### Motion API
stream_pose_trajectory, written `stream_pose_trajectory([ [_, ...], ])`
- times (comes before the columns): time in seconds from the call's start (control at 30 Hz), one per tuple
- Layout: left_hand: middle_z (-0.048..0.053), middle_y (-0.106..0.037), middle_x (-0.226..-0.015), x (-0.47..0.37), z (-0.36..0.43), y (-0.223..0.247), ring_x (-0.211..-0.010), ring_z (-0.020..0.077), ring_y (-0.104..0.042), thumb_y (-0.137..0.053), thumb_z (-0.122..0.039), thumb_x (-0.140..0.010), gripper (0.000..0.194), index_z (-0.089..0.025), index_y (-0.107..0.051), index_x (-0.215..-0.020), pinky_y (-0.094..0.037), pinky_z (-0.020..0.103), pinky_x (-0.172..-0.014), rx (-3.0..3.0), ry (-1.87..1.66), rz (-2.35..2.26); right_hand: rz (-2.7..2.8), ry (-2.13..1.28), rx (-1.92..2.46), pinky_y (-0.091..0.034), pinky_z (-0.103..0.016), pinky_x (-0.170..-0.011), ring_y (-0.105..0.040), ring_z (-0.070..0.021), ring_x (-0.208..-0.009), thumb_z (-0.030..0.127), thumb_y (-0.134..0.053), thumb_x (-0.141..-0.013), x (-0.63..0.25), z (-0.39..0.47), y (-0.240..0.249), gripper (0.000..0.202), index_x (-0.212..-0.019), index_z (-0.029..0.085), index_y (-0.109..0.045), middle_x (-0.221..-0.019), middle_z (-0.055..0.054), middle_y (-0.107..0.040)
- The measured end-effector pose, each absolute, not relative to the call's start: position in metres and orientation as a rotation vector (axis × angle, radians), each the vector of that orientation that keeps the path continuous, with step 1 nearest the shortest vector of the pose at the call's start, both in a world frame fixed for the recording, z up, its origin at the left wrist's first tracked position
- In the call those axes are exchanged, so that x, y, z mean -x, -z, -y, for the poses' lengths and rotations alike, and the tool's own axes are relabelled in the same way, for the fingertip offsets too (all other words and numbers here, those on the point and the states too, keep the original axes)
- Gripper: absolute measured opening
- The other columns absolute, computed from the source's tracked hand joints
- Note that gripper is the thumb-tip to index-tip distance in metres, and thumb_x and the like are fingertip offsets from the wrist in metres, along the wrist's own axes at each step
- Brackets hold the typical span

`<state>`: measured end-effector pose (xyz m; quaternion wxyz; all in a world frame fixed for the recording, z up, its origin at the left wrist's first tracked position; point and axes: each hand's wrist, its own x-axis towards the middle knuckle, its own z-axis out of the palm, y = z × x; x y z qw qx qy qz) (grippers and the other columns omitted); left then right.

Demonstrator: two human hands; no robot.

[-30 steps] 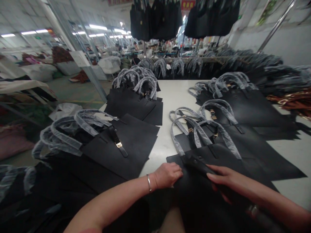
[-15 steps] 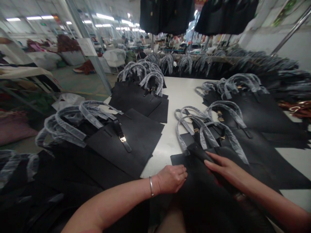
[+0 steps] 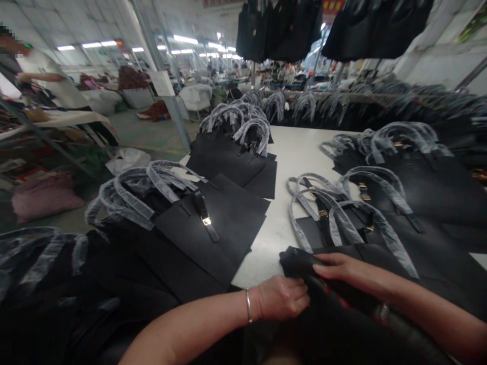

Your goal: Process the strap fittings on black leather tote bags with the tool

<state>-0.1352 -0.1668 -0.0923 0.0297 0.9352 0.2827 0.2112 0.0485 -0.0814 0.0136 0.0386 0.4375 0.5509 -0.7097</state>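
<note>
The hands are both set to a black bag, which is spread right in front of the body and runs out of view below. By the right hand a raised, folded part of the bag is held between thumb and fingers. The left hand is laid at the bag's near-left edge, its fingers curled in; whether the edge is gripped cannot be told. A silver bracelet is worn on the left wrist.

Just beyond the right hand, more black bags are overlapped, their arched handles wrapped in clear plastic (gold-coloured buckles can be seen among them). Between these and the bags to the left, a bare strip of pale worktop is left showing. Left of the left hand, a fanned stack is topped by a strap with a bright buckle. Farther ahead of the hands, another stack is placed, and black bags are hung overhead. Far off to the left, a person in a pale top is seen beside a table.
</note>
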Motion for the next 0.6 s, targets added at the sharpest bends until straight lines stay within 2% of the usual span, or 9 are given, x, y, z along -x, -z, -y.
stream_pose_trajectory([
  [0.1,0.009,-0.065,-0.089,0.135,0.168,0.089,-0.088,0.0177,-0.062,-0.041,-0.016,-0.094,0.020,-0.015,-0.060,-0.088,-0.050,0.025,-0.075,-2.886,-0.648,-0.885,-1.865,2.179,-1.436,-0.039,-0.019,-0.034,-0.050,-0.0095,-0.037,0.055,-0.067,-0.075,-0.037,0.075,-0.016,0.061,-0.118,0.015,-0.053,-0.061,0.005,-0.055],
  [0.2,0.004,-0.064,-0.079,0.136,0.164,0.085,-0.073,0.0159,-0.062,-0.047,-0.024,-0.092,0.017,-0.016,-0.059,-0.084,-0.047,0.023,-0.061,-2.773,-0.633,-0.994,-2.074,2.090,-1.640,-0.040,-0.020,-0.038,-0.051,-0.0109,-0.042,0.053,-0.066,-0.075,-0.046,0.070,-0.027,0.080,-0.139,0.017,-0.037,-0.063,0.006,-0.055],
  [0.27,0.002,-0.063,-0.077,0.134,0.152,0.079,-0.069,0.0153,-0.061,-0.051,-0.028,-0.090,0.013,-0.018,-0.059,-0.085,-0.047,0.023,-0.060,-2.623,-0.653,-1.123,-2.157,1.948,-1.761,-0.042,-0.021,-0.041,-0.053,-0.0130,-0.046,0.054,-0.064,-0.076,-0.067,0.071,-0.033,0.085,-0.144,0.017,-0.032,-0.064,0.004,-0.058],
  [0.33,0.003,-0.064,-0.084,0.128,0.130,0.072,-0.076,0.0158,-0.061,-0.051,-0.025,-0.090,0.011,-0.019,-0.059,-0.095,-0.049,0.024,-0.068,-2.477,-0.720,-1.250,-2.201,1.782,-1.839,-0.044,-0.023,-0.043,-0.057,-0.0162,-0.050,0.056,-0.062,-0.076,-0.095,0.076,-0.031,0.085,-0.146,0.017,-0.032,-0.069,0.000,-0.064],
  [0.47,0.008,-0.058,-0.114,0.107,0.065,0.059,-0.102,0.0189,-0.057,-0.045,-0.009,-0.089,0.035,-0.019,-0.049,-0.122,-0.048,0.028,-0.085,-2.501,-0.733,-1.334,-2.180,1.598,-1.909,-0.050,-0.027,-0.046,-0.064,-0.0213,-0.052,0.052,-0.064,-0.072,-0.145,0.102,-0.013,0.088,-0.148,0.020,-0.033,-0.097,-0.008,-0.072],
  [0.53,0.010,-0.051,-0.127,0.095,0.031,0.057,-0.110,0.0212,-0.053,-0.043,-0.007,-0.089,0.040,-0.020,-0.048,-0.126,-0.047,0.031,-0.088,-2.639,-0.627,-1.294,-2.185,1.505,-1.964,-0.053,-0.029,-0.051,-0.067,-0.0233,-0.058,0.048,-0.063,-0.070,-0.160,0.118,-0.005,0.086,-0.147,0.021,-0.035,-0.114,-0.009,-0.069],
  [0.6,0.011,-0.047,-0.132,0.086,0.000,0.056,-0.113,0.0232,-0.051,-0.044,-0.011,-0.092,0.032,-0.020,-0.054,-0.121,-0.046,0.033,-0.089,-2.754,-0.509,-1.224,-2.263,1.397,-1.991,-0.057,-0.029,-0.065,-0.070,-0.0282,-0.079,0.042,-0.062,-0.068,-0.170,0.132,0.001,0.082,-0.144,0.019,-0.041,-0.124,-0.009,-0.065],
])
